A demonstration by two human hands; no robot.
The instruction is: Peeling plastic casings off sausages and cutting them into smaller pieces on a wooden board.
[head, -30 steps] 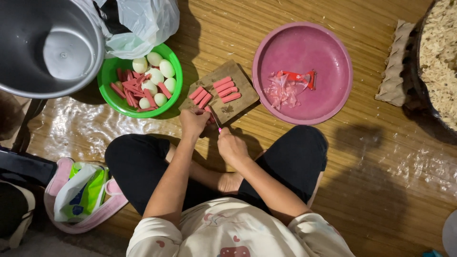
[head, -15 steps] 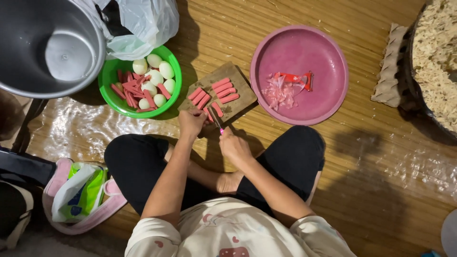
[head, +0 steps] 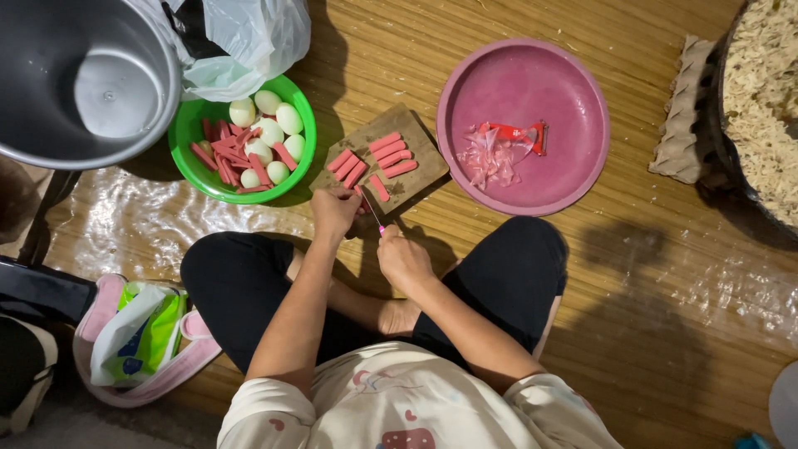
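Left hand (head: 334, 209) is curled, fingertips pressed down at the near edge of the cutting board (head: 381, 160), seemingly pinning a sausage piece so it stays put under the blade. Right hand (head: 402, 258) is closed around a small knife (head: 374, 218) with a pink handle, blade angled up toward the left hand's fingers; grip sits just near of the board, over the person's crossed legs. Board lies on the wooden floor (head: 648, 274), close in so both hands reach it without stretching.

Cut sausage sticks (head: 384, 154) lie in rows on the board, far of the hands, pushed clear of the cutting spot.

Green bowl (head: 184, 133), left of the board and touching range: holds more sausage sticks and peeled eggs (head: 274, 125). Pink plate (head: 573, 91), right of the board: only clear and red wrapper scraps (head: 503, 145), kept apart from food. Big metal pot (head: 50, 83), far left, looks bare inside. White plastic bag (head: 249, 41) rests behind the green bowl. Dark basin of noodles (head: 761, 108), far right, with an egg carton (head: 682, 112) beside it.
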